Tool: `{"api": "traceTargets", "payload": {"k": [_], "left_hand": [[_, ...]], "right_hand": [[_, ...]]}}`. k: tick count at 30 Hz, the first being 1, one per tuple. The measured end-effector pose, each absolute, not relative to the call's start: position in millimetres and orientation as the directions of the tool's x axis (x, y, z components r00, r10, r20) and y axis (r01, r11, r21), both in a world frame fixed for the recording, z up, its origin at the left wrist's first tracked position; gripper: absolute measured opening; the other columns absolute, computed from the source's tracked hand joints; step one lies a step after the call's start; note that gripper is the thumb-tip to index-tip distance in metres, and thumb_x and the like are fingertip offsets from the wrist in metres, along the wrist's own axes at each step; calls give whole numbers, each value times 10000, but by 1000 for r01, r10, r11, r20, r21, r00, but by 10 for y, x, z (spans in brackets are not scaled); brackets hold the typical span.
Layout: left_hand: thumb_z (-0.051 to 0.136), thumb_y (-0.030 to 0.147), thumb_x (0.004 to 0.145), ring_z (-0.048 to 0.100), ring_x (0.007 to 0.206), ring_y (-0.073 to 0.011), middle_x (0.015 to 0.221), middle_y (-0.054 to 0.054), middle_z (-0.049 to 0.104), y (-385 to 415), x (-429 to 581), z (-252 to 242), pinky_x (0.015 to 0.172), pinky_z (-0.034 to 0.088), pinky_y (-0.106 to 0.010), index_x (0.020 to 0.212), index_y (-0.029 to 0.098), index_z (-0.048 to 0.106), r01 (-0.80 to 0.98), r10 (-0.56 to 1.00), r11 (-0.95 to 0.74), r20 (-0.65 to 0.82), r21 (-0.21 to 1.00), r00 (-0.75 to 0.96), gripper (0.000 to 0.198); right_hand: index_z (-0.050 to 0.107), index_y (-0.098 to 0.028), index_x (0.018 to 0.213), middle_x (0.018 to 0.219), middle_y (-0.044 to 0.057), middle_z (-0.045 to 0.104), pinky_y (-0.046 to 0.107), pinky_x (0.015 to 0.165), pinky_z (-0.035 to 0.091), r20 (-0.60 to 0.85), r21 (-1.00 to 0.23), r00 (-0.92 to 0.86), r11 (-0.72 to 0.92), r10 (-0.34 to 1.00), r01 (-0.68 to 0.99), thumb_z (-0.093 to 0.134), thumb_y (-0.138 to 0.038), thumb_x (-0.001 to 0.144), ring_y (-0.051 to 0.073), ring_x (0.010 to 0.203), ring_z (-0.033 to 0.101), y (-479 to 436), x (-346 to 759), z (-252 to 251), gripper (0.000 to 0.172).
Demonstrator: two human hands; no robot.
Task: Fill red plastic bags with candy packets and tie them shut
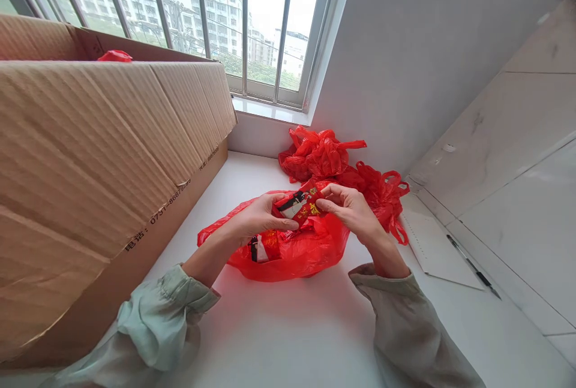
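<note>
Between my two hands is a small red packet (299, 205) with yellow lettering and a black-and-white picture. My left hand (261, 219) is closed on its left end, thumb along the lower edge. The fingers of my right hand (350, 208) pinch its right end. Beneath them a red plastic bag (297, 259) lies spread open on the white surface. Another packet of similar look (264, 246) rests in the bag, below my left wrist. Other contents of the bag are partly hidden by my hands.
A large cardboard box (112, 136) stands on the left, with something red (116, 56) showing over its edge. Crumpled red bags (321, 157) lie by the wall. A notepad (432, 250) and a pen (472, 265) lie at right. Behind is a barred window (245, 28).
</note>
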State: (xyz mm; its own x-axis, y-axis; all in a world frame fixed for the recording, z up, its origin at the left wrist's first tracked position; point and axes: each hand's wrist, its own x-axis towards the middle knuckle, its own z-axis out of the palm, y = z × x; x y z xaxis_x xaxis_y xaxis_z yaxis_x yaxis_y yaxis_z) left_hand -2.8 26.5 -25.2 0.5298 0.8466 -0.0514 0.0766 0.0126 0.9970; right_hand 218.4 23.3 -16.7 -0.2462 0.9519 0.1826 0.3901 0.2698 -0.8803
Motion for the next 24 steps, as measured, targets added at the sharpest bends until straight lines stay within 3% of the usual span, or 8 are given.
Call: {"api": "traceTargets", "payload": {"k": [7, 11, 17, 20, 24], "left_hand": [[760, 152, 632, 669, 861, -218, 855, 2, 707, 269, -12, -258, 780, 508, -306, 1050, 171, 675, 88, 808, -48, -13, 995, 589, 427], [704, 126, 609, 674, 864, -225, 888, -14, 721, 252, -14, -217, 754, 515, -301, 1035, 158, 668, 96, 799, -71, -2, 993, 601, 429], [572, 161, 619, 657, 1063, -287, 1076, -81, 717, 317, -101, -271, 875, 528, -387, 1010, 161, 645, 246, 879, -130, -3, 960, 476, 398], [567, 236, 682, 636, 1106, -278, 1130, -99, 702, 319, -106, -295, 933, 515, -410, 1001, 170, 644, 357, 912, -157, -3, 921, 409, 335], [509, 281, 764, 649, 1047, -260, 1167, -87, 692, 260, -43, -302, 895, 525, -391, 1012, 180, 671, 446, 907, -246, 41, 861, 420, 312]], "right_hand": [[651, -176, 826, 797, 19, 693, 276, 712, 502, 204, -917, -257, 276, 945, 289, 672, -408, 794, 141, 696, 630, 255, 2179, -176, 236], [649, -188, 849, 795, 13, 689, 279, 717, 497, 218, -899, -238, 290, 946, 327, 636, -382, 818, 148, 703, 637, 260, 2187, -179, 197], [668, -211, 891, 806, 16, 691, 287, 730, 452, 323, -684, -194, 370, 926, 629, 526, -279, 881, 168, 754, 627, 245, 2250, -143, 157], [687, -217, 884, 828, 22, 703, 288, 755, 443, 264, -565, -285, 387, 921, 729, 509, -222, 893, 172, 786, 632, 229, 2261, -138, 178], [702, -213, 881, 803, 17, 695, 278, 752, 448, 173, -532, -434, 455, 884, 714, 494, -197, 914, 161, 770, 619, 198, 2204, -161, 211]]}}
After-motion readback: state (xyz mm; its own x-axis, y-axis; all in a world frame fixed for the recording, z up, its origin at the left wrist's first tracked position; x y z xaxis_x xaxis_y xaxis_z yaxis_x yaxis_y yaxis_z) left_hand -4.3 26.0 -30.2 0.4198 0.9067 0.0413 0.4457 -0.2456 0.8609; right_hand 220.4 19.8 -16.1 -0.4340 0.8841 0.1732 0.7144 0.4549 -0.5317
